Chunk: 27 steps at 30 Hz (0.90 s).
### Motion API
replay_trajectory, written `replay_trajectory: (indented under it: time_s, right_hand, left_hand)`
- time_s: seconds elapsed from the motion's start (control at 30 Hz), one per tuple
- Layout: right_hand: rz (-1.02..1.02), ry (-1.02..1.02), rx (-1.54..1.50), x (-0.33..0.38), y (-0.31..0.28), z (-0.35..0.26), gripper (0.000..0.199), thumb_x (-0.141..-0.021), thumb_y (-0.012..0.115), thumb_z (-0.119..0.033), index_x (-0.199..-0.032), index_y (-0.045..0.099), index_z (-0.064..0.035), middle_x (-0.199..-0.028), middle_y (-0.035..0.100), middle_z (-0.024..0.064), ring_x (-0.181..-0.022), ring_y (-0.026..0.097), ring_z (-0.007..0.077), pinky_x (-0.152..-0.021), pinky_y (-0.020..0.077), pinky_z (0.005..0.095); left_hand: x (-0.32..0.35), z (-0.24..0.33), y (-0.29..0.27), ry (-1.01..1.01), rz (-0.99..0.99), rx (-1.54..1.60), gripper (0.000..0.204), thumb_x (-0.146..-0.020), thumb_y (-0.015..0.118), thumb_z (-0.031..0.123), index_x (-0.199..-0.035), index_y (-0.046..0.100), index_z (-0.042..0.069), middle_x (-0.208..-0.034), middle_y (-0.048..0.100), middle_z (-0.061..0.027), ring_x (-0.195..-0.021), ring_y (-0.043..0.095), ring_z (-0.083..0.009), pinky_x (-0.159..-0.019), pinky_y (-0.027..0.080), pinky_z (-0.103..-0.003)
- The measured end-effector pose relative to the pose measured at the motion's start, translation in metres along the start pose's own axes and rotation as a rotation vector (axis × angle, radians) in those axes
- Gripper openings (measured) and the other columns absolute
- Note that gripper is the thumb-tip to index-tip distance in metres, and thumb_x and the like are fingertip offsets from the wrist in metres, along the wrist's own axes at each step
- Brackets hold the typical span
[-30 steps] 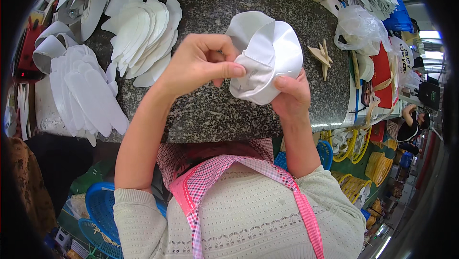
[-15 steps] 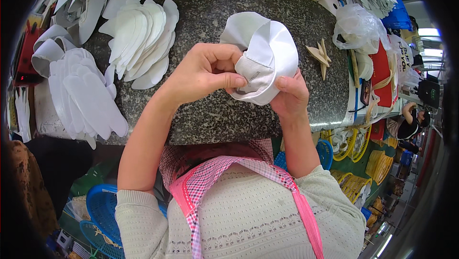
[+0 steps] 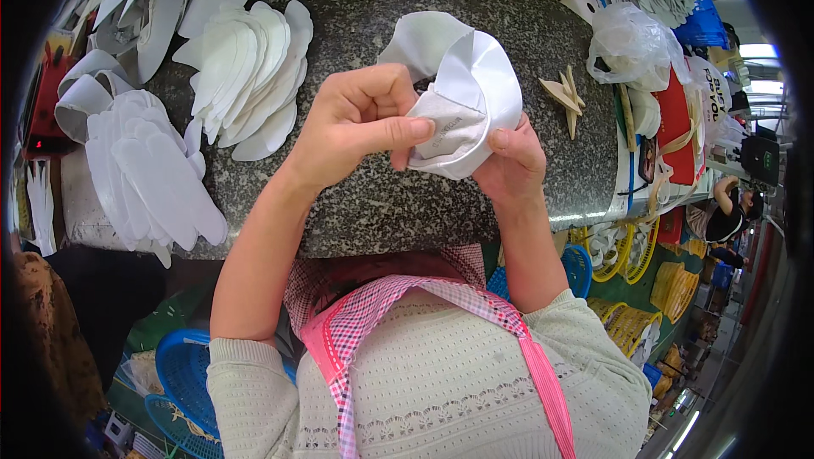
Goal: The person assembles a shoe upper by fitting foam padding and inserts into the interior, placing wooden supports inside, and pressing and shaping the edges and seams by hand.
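White upper (image 3: 500, 77), held above the bench (image 3: 381, 213) between my two hands. It lies to the right of my left hand (image 3: 352, 124) and to the left of my right hand (image 3: 517, 162), both about equally near. Its long axis slants from far left to near right, the open loop at the far end and the grey lining (image 3: 458, 124) facing up. My left fingers are pinched together on the lining's left edge, thumb on top. My right fingers clamp the near-right rim, thumb over it; the rest pass behind, largely hidden. Left of it lies a white stack (image 3: 246, 69).
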State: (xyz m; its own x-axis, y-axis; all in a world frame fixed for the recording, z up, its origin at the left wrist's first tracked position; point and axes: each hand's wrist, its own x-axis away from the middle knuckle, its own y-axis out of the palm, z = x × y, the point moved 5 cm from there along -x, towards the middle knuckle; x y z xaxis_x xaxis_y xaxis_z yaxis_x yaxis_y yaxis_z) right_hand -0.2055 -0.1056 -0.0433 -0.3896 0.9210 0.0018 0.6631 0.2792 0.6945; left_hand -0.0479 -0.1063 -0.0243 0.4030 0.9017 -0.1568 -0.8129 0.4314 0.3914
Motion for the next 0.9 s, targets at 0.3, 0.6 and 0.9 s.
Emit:
replay_trajectory:
  time_s: [0.3, 0.6, 0.9]
  right_hand:
    - [-0.01, 0.043, 0.0, 0.003, -0.008, -0.001, 0.067, -0.069, 0.064, -0.016, -0.126, 0.039, 0.0081, -0.116, 0.055, 0.0188, -0.105, 0.057, 0.0279, -0.093, 0.0442, 0.0386]
    - [0.036, -0.023, 0.081, 0.006, -0.005, -0.003, 0.051, -0.069, 0.067, -0.004, -0.116, 0.049, 0.0045, -0.107, 0.061, 0.014, -0.097, 0.06, 0.0221, -0.087, 0.0477, 0.0362]
    - [0.066, -0.042, 0.07, 0.015, 0.005, 0.001, 0.053, -0.069, 0.07, -0.004, -0.117, 0.048, 0.0027, -0.106, 0.06, 0.0111, -0.097, 0.06, 0.0202, -0.086, 0.0477, 0.0359]
  left_hand:
    - [0.0, -0.004, 0.009, 0.015, 0.039, -0.004, 0.016, -0.077, 0.07, 0.01, -0.085, 0.06, 0.0, -0.072, 0.059, -0.0004, -0.061, 0.051, -0.0022, -0.05, 0.036, -0.019]
    - [-0.002, -0.015, 0.0, -0.15, 0.072, -0.351, 0.014, -0.078, 0.07, 0.014, -0.081, 0.066, 0.001, -0.062, 0.057, 0.0029, -0.054, 0.049, -0.0028, -0.047, 0.037, -0.018]
    - [-0.005, -0.025, 0.006, -0.148, 0.157, -0.313, 0.017, -0.08, 0.068, 0.016, -0.079, 0.067, -0.001, -0.064, 0.058, 0.0013, -0.061, 0.051, -0.0049, -0.053, 0.037, -0.018]
